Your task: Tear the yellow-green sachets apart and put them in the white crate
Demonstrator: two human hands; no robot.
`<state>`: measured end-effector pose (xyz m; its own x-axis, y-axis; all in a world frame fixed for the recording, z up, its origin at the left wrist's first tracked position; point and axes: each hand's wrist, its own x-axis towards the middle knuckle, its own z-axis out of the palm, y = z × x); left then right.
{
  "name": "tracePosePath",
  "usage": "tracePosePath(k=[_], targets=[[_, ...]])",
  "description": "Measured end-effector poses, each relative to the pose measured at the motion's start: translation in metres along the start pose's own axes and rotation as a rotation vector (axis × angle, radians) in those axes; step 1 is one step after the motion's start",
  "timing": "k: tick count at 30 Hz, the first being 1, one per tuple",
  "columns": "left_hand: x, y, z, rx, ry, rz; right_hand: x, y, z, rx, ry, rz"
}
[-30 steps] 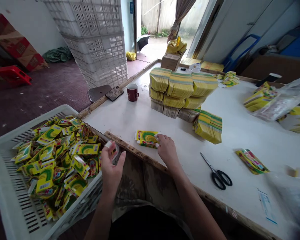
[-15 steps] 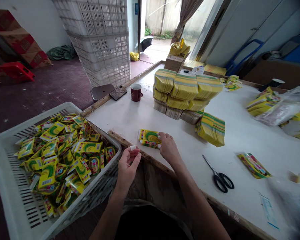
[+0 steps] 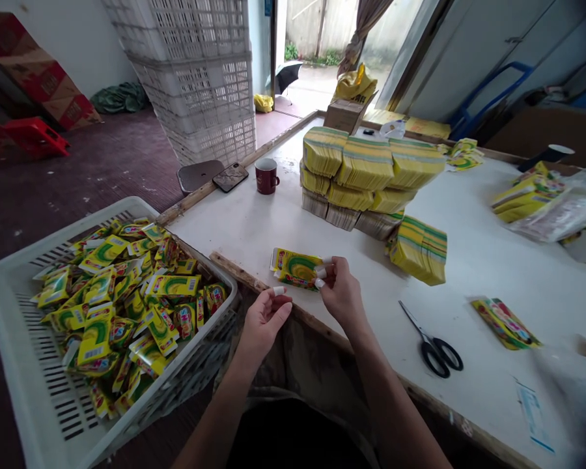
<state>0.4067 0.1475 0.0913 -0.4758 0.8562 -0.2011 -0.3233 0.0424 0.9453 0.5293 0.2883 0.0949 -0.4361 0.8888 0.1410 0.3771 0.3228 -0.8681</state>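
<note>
A small yellow crayon box with a green swirl lies on the white table near its front edge. My right hand has thumb and fingertips closed on the box's right end; white tape wraps some of these tips. Just in front of the box, over the wooden edge, is my left hand. Its fingers are loosely curled, the thumb stands apart, and nothing shows between them. One of its fingertips also carries white tape.
At left a white plastic basket holds many yellow boxes. Stacked flat yellow cartons stand behind my hands. Scissors and a flat colourful packet lie at right. A dark red mug and a phone are farther back.
My left hand has moved slightly right, towards the box. The box now shows more of its broad swirl face, and my right hand's fingers have shifted at its right end. The view has turned a little.
</note>
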Motion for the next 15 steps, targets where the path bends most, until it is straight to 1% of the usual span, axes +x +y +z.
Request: tracePosePath(k=[4,8,11,15], targets=[[0.001,0.000,0.008,-0.021,-0.047,-0.043,0.000,0.005,-0.004,0.184,-0.033,0.071],[0.004,0.005,0.014,-0.029,-0.044,-0.033,0.001,0.008,-0.006,0.378,-0.067,0.164],[0.005,0.008,0.015,-0.031,-0.030,-0.022,0.001,0.006,-0.010,0.541,-0.108,0.227],[0.006,0.006,0.016,-0.040,-0.045,-0.038,0.001,0.000,-0.022,0.714,-0.143,0.289]])
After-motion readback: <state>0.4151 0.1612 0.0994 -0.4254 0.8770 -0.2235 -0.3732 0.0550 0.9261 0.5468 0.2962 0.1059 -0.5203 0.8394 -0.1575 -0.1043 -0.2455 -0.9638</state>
